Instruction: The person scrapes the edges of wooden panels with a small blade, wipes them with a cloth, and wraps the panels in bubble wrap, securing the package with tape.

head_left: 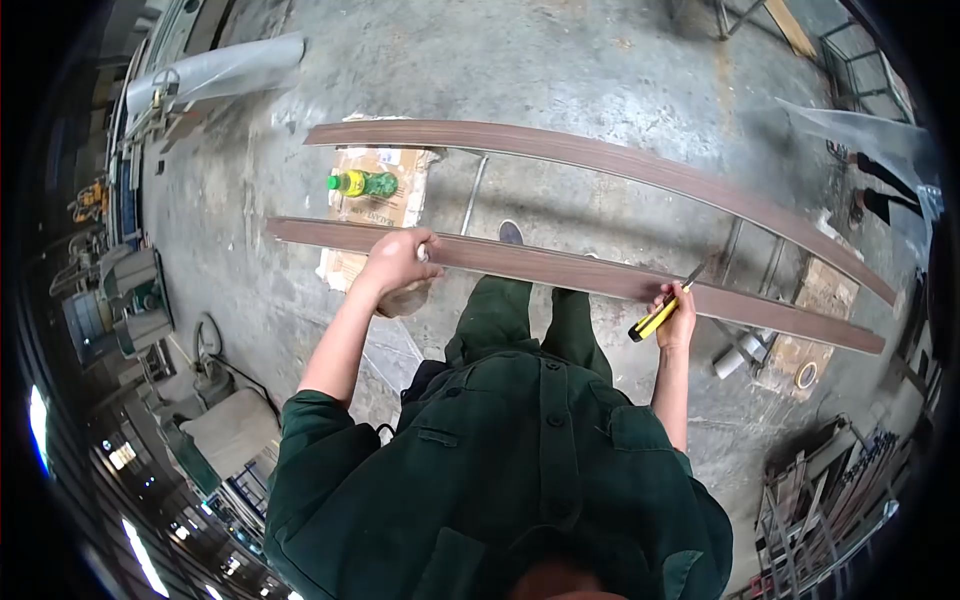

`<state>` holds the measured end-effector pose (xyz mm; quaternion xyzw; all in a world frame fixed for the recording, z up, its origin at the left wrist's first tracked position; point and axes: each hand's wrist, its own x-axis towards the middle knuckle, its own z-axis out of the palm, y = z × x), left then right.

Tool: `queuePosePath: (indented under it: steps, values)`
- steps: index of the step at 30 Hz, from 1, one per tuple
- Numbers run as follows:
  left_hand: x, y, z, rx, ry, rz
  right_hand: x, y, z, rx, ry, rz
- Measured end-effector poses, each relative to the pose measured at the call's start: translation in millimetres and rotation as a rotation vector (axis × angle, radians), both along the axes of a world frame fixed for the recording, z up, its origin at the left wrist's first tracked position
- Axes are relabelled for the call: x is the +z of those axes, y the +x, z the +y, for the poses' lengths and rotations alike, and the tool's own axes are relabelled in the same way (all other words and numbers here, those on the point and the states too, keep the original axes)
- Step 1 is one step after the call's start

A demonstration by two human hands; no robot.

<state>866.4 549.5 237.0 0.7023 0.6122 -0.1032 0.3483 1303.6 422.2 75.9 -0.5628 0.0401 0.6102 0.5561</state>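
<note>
A long brown wood-grain strip [560, 268], the nearer one, extends past the flat brown cardboard [411, 182]'s left edge. The left hand [398, 262] curls its fingers there, grip unclear; the right hand [680, 316]'s fingers grasp a yellow-and-black knife [653, 319], which could slip and scratch.

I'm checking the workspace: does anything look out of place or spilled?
The green-capped bottle looks odd: it seems to lie on its side, not upright, on cardboard between the far board and the near board. No spill shows.
</note>
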Motion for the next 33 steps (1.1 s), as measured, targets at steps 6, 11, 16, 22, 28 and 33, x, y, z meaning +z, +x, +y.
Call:
queuePosePath:
  steps: [6, 11, 16, 22, 28, 33]
  values:
    - [23, -54, 50, 0.24, 0.045, -0.172, 25, -81, 72, 0.265, 0.015, 0.291]
    - [54, -143, 72, 0.495, 0.22, -0.11, -1, -172, 109, 0.568, -0.194, 0.387]
    - [52, -222, 53, 0.736, 0.34, 0.068, -22, -277, 173, 0.798, -0.232, 0.194]
    - [28, -265, 11, 0.96, 0.238, 0.05, -31, -395, 276, 1.15, 0.027, 0.423]
    - [6, -290, -21, 1.131, 0.131, 0.047, -58, -450, 318, 1.505, 0.02, 0.275]
    - [-9, -304, -30, 1.18, 0.11, 0.004, -85, -485, 324, 1.632, 0.309, -0.399]
